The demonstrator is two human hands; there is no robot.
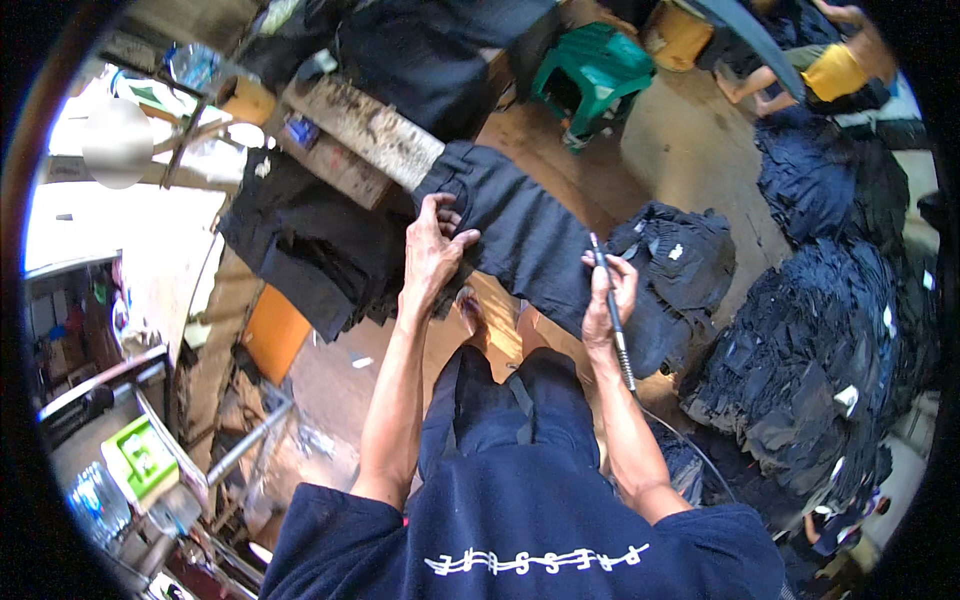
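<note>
A black garment [520, 235], perhaps trousers or shorts, is drawn over the end of a worn wooden board [375, 130] and stretches to the right in front of me. My left hand [433, 250] rests at its left end near the board, fingers bent on the cloth and thumb apart. At the garment's right end, my right hand [610, 300] is closed round a slim pen-shaped tool [615, 325], held upright with its tip pointing away from me. A thin cable [690, 445] runs from its lower end.
More black garments [310, 240] hang left of the board. A crumpled dark garment [675, 255] lies right of my right hand, beside large dark cloth piles [800, 370]. A green plastic stool [595, 75] stands ahead. Another person in yellow shorts [835, 72] is at the far right.
</note>
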